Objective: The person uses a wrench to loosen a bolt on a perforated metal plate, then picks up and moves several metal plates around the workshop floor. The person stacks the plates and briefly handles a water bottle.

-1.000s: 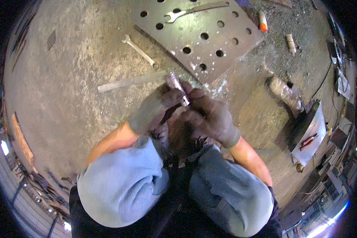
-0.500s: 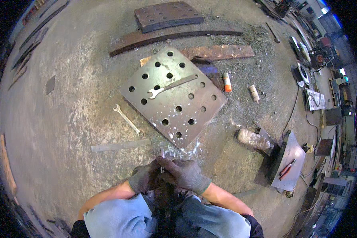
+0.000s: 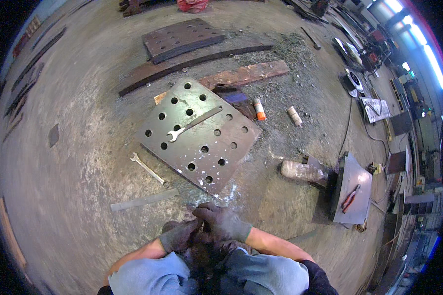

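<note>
My left hand [image 3: 181, 236] and my right hand [image 3: 224, 223], both in dark grey work gloves, are pressed together low in the middle, just above my knees. Both have their fingers curled in; whatever lies between them is hidden. Just beyond them, a thick square steel plate [image 3: 200, 160] with several round holes lies turned cornerwise on the floor, its near corner spattered white. Across its top rests a flat open-ended wrench [image 3: 197, 123]. A second wrench [image 3: 149, 170] lies on the concrete left of the plate, above a flat metal strip [image 3: 145, 199].
Beyond the plate are rusty bars [image 3: 246, 73] and another drilled plate [image 3: 182, 38]. Right of it stand an orange-and-white tube [image 3: 259, 109] and a whitish bottle [image 3: 294, 116] among metal shavings. Red-handled pliers [image 3: 351, 198] lie on a metal box [image 3: 361, 184] at right. Cables trail farther off.
The view has tilted up and shifted, so the plate and tools sit lower and farther left. A thin metal piece seen between my hands is now hidden; my hands stay together.
</note>
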Demonstrator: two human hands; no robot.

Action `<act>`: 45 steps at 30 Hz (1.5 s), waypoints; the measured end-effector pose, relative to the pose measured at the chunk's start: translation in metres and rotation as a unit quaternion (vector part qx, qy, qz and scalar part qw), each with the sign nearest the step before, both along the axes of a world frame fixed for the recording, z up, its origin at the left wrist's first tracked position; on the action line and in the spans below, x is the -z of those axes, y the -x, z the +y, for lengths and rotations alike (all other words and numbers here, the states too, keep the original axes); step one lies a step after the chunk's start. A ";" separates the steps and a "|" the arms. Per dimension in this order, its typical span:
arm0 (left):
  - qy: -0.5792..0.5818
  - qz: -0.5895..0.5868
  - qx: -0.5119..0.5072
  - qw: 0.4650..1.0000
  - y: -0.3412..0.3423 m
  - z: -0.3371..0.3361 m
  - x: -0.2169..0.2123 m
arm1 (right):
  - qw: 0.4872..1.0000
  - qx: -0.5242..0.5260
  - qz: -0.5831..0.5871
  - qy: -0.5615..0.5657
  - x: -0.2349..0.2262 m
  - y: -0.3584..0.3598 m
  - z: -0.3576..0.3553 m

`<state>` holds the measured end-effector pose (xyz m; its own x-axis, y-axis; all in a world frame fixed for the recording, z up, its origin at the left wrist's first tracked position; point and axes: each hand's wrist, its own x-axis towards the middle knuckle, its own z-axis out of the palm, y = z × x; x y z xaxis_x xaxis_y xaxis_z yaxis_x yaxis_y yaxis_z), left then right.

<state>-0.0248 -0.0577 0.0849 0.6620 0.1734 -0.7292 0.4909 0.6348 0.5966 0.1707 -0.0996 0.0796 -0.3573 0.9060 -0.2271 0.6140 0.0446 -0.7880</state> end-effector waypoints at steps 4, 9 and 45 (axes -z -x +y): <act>0.126 -0.024 -0.160 0.979 0.003 -0.004 0.032 | 0.970 0.134 0.172 0.107 0.005 -0.004 -0.002; -0.040 -0.040 -0.143 0.988 0.014 0.000 0.062 | 0.948 0.103 0.285 0.094 0.050 -0.012 -0.011; -0.379 0.069 -0.099 0.918 -0.001 0.001 0.031 | 0.935 0.284 0.167 0.134 0.026 -0.007 -0.006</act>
